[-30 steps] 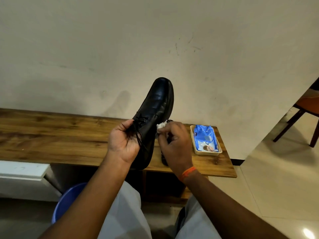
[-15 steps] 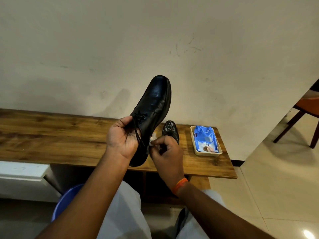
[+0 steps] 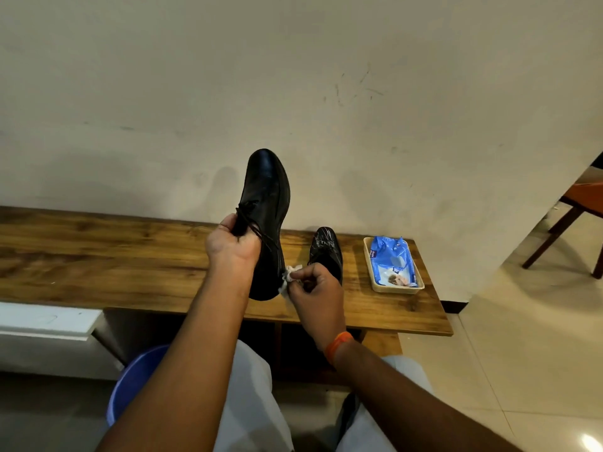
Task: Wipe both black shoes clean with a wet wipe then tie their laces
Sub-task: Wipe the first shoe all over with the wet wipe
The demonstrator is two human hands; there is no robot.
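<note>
My left hand (image 3: 232, 247) grips a black shoe (image 3: 268, 203) at its laces and holds it up above the wooden bench (image 3: 98, 256), toe pointing upward. My right hand (image 3: 316, 288) pinches a crumpled white wet wipe (image 3: 288, 277) against the shoe's right side near the heel. The second black shoe (image 3: 324, 247) stands on the bench just behind my right hand, its rear part hidden by the hand.
A beige tray (image 3: 396, 288) with a blue pack of wet wipes (image 3: 391, 259) sits at the bench's right end. A blue bucket (image 3: 130, 386) stands on the floor below left. A wooden chair (image 3: 574, 216) is at the far right. The wall rises directly behind the bench.
My right hand with the wipe has slid down the shoe's side from the laces toward the heel. The held shoe turned more upright, and the second shoe came into view.
</note>
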